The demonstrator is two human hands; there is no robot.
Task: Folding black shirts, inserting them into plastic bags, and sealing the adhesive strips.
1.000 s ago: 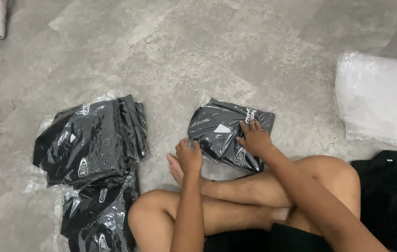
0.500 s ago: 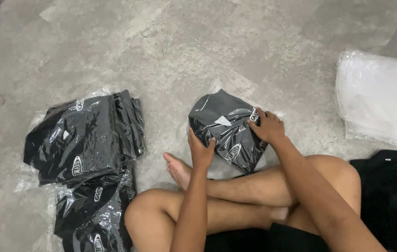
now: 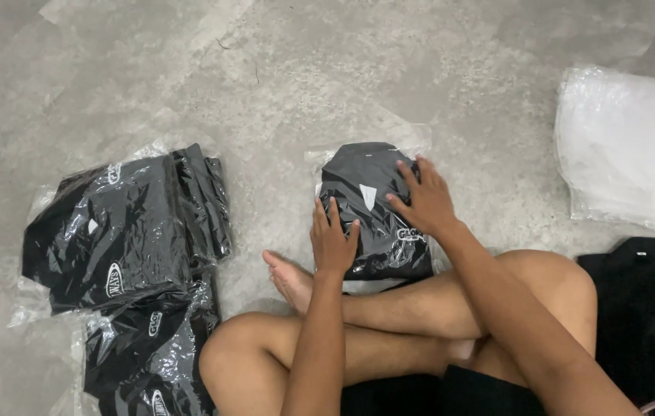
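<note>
Left hand (image 3: 333, 240) and right hand (image 3: 425, 202) press flat, fingers spread, on the bagged black garment (image 3: 373, 216), right of 2 stacked bags (image 3: 123, 231)

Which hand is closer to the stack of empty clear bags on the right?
Right. The right hand presses the bagged black garment, nearer the clear bags; the left hand sits farther away.

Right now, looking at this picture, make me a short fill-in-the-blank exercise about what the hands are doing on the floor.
1. Both hands rest on a black garment packed in clear ____.
2. The left hand lies on the package's ____ edge.
3. The pile of bagged garments lies on the person's ____ side.
4. The right hand lies flat with its fingers ____.

Missing words: plastic; left; left; spread
</note>
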